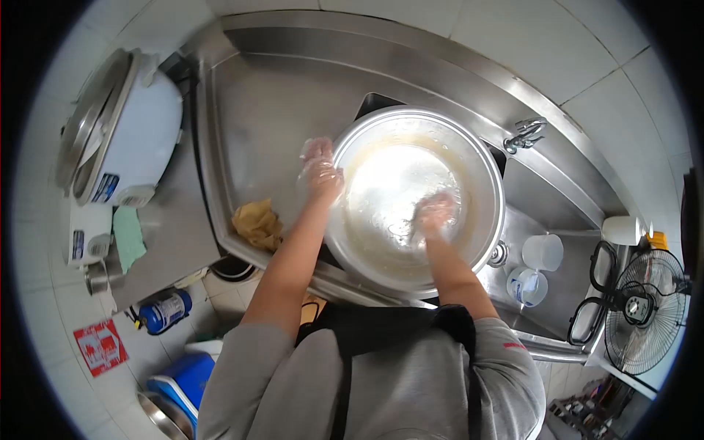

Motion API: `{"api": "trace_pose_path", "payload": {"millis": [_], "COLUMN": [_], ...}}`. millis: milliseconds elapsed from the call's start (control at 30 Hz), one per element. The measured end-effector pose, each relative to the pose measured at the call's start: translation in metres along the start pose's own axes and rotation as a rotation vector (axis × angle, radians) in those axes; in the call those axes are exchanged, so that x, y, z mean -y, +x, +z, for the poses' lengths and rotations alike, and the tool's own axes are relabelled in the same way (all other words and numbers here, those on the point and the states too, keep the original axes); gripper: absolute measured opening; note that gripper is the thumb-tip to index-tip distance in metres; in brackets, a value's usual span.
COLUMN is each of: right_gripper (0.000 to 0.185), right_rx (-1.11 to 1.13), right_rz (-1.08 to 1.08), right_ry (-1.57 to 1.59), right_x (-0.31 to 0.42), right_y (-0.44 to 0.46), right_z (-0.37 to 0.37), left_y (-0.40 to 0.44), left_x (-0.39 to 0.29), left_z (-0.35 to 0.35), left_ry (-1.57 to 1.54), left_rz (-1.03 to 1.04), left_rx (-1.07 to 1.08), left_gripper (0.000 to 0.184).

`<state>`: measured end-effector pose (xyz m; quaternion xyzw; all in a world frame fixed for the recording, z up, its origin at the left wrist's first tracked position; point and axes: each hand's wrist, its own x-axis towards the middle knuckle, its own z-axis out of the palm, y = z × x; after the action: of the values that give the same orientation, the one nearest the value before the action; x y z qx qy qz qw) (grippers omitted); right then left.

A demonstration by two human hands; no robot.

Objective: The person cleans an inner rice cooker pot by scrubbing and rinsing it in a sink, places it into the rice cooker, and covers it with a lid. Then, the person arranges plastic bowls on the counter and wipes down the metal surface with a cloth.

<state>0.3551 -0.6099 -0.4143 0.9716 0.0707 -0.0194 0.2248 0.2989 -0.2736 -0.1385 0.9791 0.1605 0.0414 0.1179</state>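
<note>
A large round metal basin (488,158) sits over the sink, with light liquid and residue on its inner surface. My left hand (320,170), in a clear plastic glove, rests against the basin's left rim with its fingers stretched outward. Inside the basin is my right hand (438,211), also in a clear glove. It touches or hovers over the wet bottom; motion blur hides how its fingers are set. Bright glare covers the middle of the basin.
A yellow-brown cloth (257,224) lies left on the steel counter (268,110). Behind the basin stands a faucet (525,135). Two plastic tubs (543,253) sit in the right sink, near a fan (645,309). A white appliance (143,128) stands left.
</note>
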Motion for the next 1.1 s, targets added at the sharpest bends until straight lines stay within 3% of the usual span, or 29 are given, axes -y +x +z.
{"api": "trace_pose_path", "payload": {"millis": [167,300,367,400,500,567,600,633,700,733,800,833,933,967,1033,1067,1100], "right_gripper": [0.045,0.044,0.034,0.055,0.05,0.054,0.057,0.058,0.058,0.057,0.057,0.057,0.057,0.056,0.055,0.055,0.054], "right_rx": [-0.387,-0.88,-0.546,0.212,-0.102,0.165,0.017,-0.29,-0.175,-0.423,-0.37,-0.055,0.101,0.01,-0.335,-0.443,-0.189], "right_rz": [0.065,0.241,-0.392,-0.623,-0.632,-0.383,-0.289,-0.093,-0.121,-0.08,-0.311,-0.574,-0.765,-0.725,-0.472,-0.354,-0.253], "right_ry": [-0.044,-0.511,0.422,0.27,0.507,0.551,0.18,0.582,0.585,0.127,0.089,0.508,0.524,0.381,0.65,0.597,0.388], "right_x": [-0.017,0.048,0.081,0.067,0.053,0.009,0.007,0.021,0.026,0.06,0.104,0.103,0.067,0.056,0.032,0.027,0.024], "right_y": [0.021,0.0,-0.032,-0.054,-0.072,-0.045,-0.029,-0.01,0.01,0.01,-0.01,-0.038,-0.06,-0.057,-0.028,-0.004,0.015], "right_z": [-0.047,-0.11,-0.149,-0.218,-0.169,-0.179,-0.152,-0.084,-0.144,-0.128,-0.149,-0.186,-0.213,-0.189,-0.139,-0.109,-0.12], "left_y": [0.007,0.004,0.003,0.002,0.005,0.005,0.003,0.004,0.004,0.002,0.004,0.004,0.005,0.003,0.003,0.002,0.004], "left_x": [-0.005,-0.006,-0.006,-0.003,0.0,-0.001,-0.002,-0.002,0.0,0.001,0.004,0.002,-0.002,0.0,0.0,-0.001,0.0], "left_z": [-0.009,-0.008,-0.01,-0.005,-0.004,-0.008,-0.009,-0.008,-0.003,0.0,0.003,-0.002,-0.012,-0.011,-0.007,-0.007,-0.007], "left_ry": [0.014,0.017,-0.004,-0.06,-0.075,-0.062,-0.061,-0.066,-0.073,-0.068,-0.054,-0.043,-0.065,-0.073,-0.103,-0.089,-0.074], "left_rz": [-0.047,-0.021,-0.008,0.03,0.01,0.021,0.023,0.021,0.017,0.019,0.021,-0.002,-0.012,0.0,0.02,0.017,0.012], "left_rx": [0.096,0.048,0.026,-0.055,-0.013,-0.009,-0.008,-0.008,-0.01,-0.009,-0.023,0.01,0.05,0.03,-0.021,-0.002,0.009], "left_gripper": [0.071,0.07,0.07,0.071,0.071,0.071,0.072,0.072,0.072,0.071,0.071,0.071,0.069,0.069,0.068,0.068,0.068]}}
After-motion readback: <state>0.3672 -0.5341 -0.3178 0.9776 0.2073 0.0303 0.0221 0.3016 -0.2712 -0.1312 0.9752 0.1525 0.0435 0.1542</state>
